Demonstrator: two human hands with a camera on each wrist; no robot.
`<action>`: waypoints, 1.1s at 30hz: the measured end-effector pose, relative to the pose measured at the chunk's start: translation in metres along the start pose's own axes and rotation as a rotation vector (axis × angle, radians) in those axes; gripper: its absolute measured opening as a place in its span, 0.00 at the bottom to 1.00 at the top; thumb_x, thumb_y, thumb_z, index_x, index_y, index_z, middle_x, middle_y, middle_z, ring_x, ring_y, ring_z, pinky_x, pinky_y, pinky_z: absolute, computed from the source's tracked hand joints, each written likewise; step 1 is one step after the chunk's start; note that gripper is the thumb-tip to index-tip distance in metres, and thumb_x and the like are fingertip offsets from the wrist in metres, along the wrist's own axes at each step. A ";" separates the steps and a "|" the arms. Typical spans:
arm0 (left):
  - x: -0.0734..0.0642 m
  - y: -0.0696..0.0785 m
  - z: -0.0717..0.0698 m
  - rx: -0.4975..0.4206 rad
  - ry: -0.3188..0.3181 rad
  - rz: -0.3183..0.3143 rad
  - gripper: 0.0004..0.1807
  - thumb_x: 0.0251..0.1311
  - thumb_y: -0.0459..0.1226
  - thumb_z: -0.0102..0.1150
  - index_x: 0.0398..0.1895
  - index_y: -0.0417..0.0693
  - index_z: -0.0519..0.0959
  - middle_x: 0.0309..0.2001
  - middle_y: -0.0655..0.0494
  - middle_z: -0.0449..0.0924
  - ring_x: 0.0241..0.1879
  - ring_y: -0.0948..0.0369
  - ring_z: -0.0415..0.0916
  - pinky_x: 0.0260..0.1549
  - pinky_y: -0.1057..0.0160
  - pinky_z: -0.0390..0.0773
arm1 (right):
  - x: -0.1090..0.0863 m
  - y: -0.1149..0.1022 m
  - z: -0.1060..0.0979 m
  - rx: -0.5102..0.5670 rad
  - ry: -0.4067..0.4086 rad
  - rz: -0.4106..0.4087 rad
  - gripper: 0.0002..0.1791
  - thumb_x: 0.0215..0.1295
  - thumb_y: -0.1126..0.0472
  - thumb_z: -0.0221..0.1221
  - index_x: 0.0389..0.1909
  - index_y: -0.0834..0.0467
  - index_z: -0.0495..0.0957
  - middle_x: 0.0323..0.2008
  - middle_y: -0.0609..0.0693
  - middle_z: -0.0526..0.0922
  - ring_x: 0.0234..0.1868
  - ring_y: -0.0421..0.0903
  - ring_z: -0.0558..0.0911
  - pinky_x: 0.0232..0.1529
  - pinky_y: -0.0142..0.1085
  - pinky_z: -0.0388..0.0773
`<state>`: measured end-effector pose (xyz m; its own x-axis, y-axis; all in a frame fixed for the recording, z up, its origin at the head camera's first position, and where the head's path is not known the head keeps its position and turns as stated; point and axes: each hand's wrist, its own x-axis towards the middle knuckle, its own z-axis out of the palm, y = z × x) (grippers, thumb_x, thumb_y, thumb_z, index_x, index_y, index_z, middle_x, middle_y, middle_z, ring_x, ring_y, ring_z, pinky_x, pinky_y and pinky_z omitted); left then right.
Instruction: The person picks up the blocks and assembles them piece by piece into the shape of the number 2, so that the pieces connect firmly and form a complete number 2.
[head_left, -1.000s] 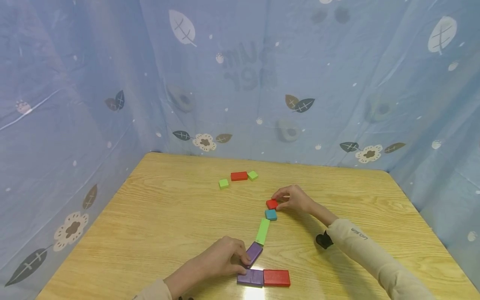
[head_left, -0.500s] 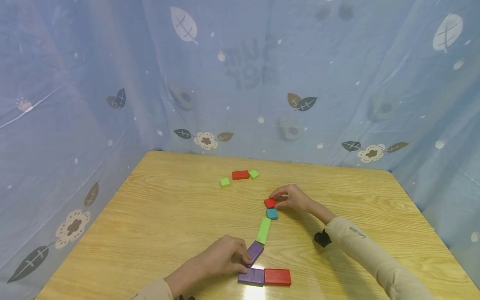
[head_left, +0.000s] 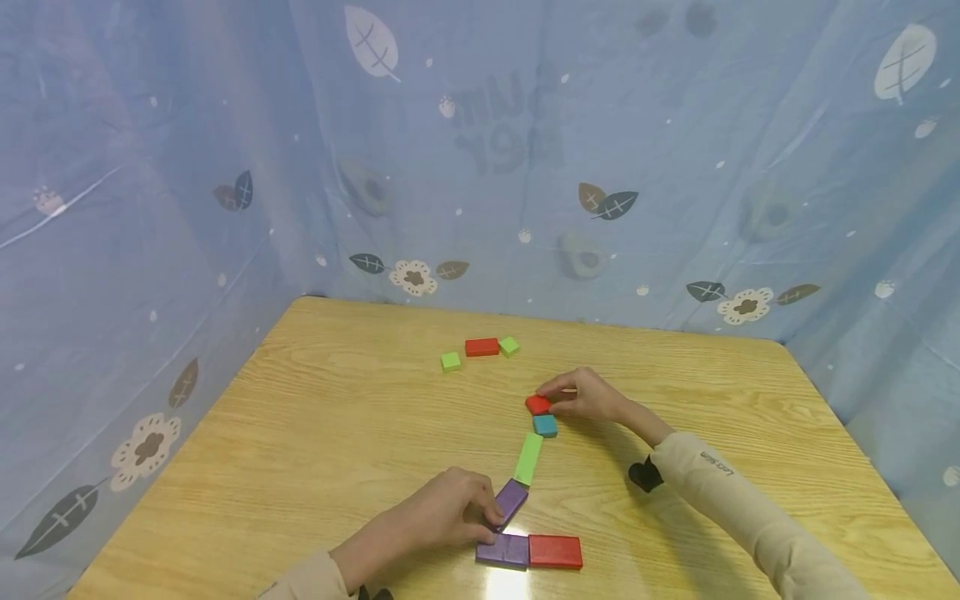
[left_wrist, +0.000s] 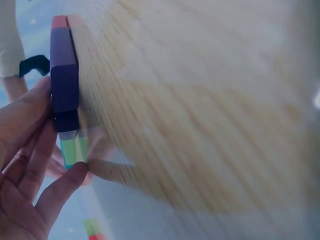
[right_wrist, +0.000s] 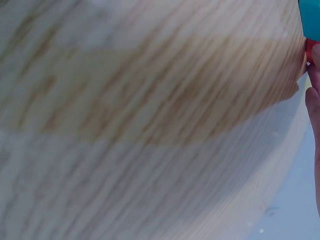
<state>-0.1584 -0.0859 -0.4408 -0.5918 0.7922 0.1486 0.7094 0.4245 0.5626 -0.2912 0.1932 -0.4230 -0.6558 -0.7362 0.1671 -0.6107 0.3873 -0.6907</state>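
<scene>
My right hand (head_left: 588, 396) pinches a small red block (head_left: 537, 405) between thumb and fingers, just behind a teal block (head_left: 545, 426). In the right wrist view, part of the teal block (right_wrist: 311, 20) and some fingers show at the edge. From the teal block, a long green block (head_left: 528, 459) leads to a slanted purple block (head_left: 512, 500). My left hand (head_left: 448, 510) rests at the row's near end, index finger by the slanted block and thumb at the corner of a second purple block (head_left: 504, 552). The left wrist view shows the thumb against purple blocks (left_wrist: 64, 65).
A red block (head_left: 555, 552) adjoins the nearer purple one on its right. Farther back on the wooden table (head_left: 337, 400) lie a long red block (head_left: 482, 347) and two small green blocks (head_left: 510, 346). A blue patterned curtain (head_left: 480, 208) hangs behind the table's edges.
My right hand has shifted the small red block a little left and away relative to the teal block. The left hand stays at the purple blocks; the head view has tilted slightly.
</scene>
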 end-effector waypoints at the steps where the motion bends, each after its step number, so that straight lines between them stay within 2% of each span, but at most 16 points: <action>1: 0.000 0.000 0.000 -0.003 -0.002 -0.001 0.09 0.49 0.39 0.72 0.35 0.49 0.87 0.32 0.69 0.80 0.35 0.78 0.73 0.38 0.80 0.72 | 0.000 -0.001 0.000 -0.001 -0.003 -0.005 0.16 0.55 0.79 0.62 0.47 0.76 0.78 0.46 0.70 0.80 0.50 0.64 0.79 0.50 0.52 0.76; 8: 0.001 0.000 -0.001 0.001 0.004 0.019 0.09 0.49 0.39 0.72 0.34 0.49 0.87 0.32 0.68 0.81 0.35 0.78 0.73 0.38 0.81 0.72 | 0.002 0.019 0.001 -0.017 -0.017 0.010 0.16 0.58 0.72 0.63 0.49 0.70 0.80 0.49 0.62 0.82 0.52 0.58 0.80 0.50 0.43 0.78; 14: 0.001 -0.001 -0.001 -0.004 0.004 0.017 0.09 0.49 0.38 0.72 0.35 0.48 0.87 0.32 0.68 0.81 0.35 0.78 0.73 0.37 0.81 0.72 | 0.002 0.024 0.001 -0.020 -0.014 -0.005 0.17 0.58 0.71 0.64 0.50 0.69 0.80 0.49 0.61 0.82 0.51 0.57 0.80 0.50 0.42 0.78; 19: 0.000 -0.001 0.000 -0.010 0.005 0.017 0.09 0.49 0.38 0.72 0.35 0.48 0.87 0.32 0.67 0.81 0.35 0.78 0.73 0.38 0.80 0.72 | -0.001 0.024 -0.004 0.035 0.007 0.047 0.21 0.57 0.72 0.64 0.53 0.70 0.77 0.49 0.63 0.81 0.51 0.58 0.80 0.51 0.43 0.78; 23: 0.000 0.000 0.000 -0.011 0.002 0.009 0.09 0.49 0.38 0.72 0.35 0.48 0.87 0.32 0.68 0.81 0.35 0.78 0.73 0.39 0.81 0.72 | -0.002 0.026 -0.015 0.046 0.081 0.083 0.20 0.58 0.72 0.63 0.52 0.71 0.77 0.49 0.65 0.81 0.51 0.60 0.80 0.51 0.44 0.78; 26: -0.001 0.000 0.000 -0.011 0.002 0.001 0.09 0.49 0.38 0.72 0.35 0.49 0.87 0.32 0.68 0.81 0.36 0.78 0.73 0.39 0.81 0.72 | -0.001 0.031 -0.025 0.104 0.169 0.128 0.19 0.60 0.72 0.62 0.53 0.71 0.76 0.51 0.66 0.79 0.53 0.61 0.78 0.51 0.42 0.77; 31: -0.001 0.000 0.001 -0.017 0.010 0.010 0.09 0.49 0.38 0.72 0.35 0.48 0.87 0.32 0.68 0.81 0.36 0.78 0.73 0.39 0.81 0.72 | 0.003 0.035 -0.036 0.320 0.332 0.199 0.23 0.62 0.68 0.61 0.57 0.73 0.72 0.56 0.68 0.75 0.58 0.63 0.74 0.51 0.32 0.77; 33: 0.000 0.000 0.001 -0.020 0.010 0.015 0.09 0.49 0.38 0.72 0.35 0.48 0.87 0.32 0.67 0.81 0.36 0.78 0.73 0.39 0.81 0.72 | 0.007 0.036 -0.038 0.396 0.393 0.200 0.24 0.63 0.68 0.60 0.59 0.73 0.70 0.58 0.69 0.73 0.57 0.57 0.76 0.51 0.31 0.77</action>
<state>-0.1575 -0.0853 -0.4417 -0.5850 0.7941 0.1652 0.7105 0.4034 0.5767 -0.3346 0.2230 -0.4203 -0.9026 -0.3802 0.2020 -0.2952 0.2050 -0.9332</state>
